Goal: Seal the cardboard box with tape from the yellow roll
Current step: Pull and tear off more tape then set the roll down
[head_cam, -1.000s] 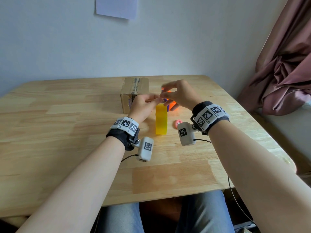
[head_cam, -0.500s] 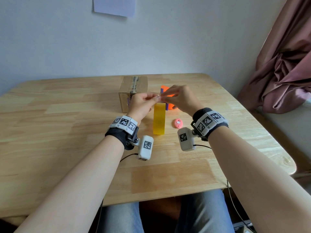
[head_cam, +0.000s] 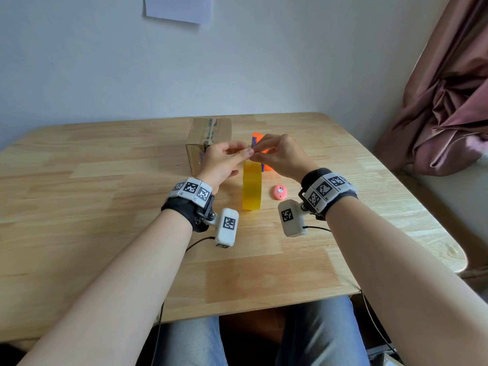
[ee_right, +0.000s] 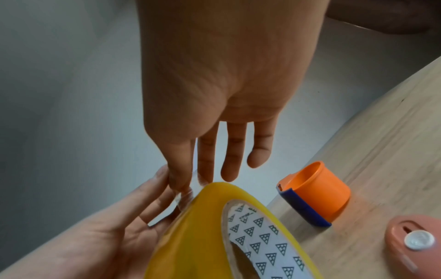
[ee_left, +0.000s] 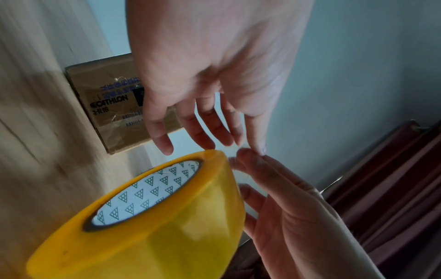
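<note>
the yellow roll [head_cam: 252, 184] stands on the bench just below both hands. the left hand [head_cam: 224, 161] and right hand [head_cam: 281, 157] seem to pinch its loose clear end. next, pull it toward the cardboard box [head_cam: 204, 140], just beyond the left hand.

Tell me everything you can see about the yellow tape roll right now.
The yellow tape roll stands on edge on the wooden table, between the wrists and in front of the cardboard box. Its translucent yellow tape is wound thick on a white core printed with small dark triangles. At its top, the left hand and the right hand meet, fingertips pinching a clear, thin loose end of tape. The roll looks nearly full.
</note>
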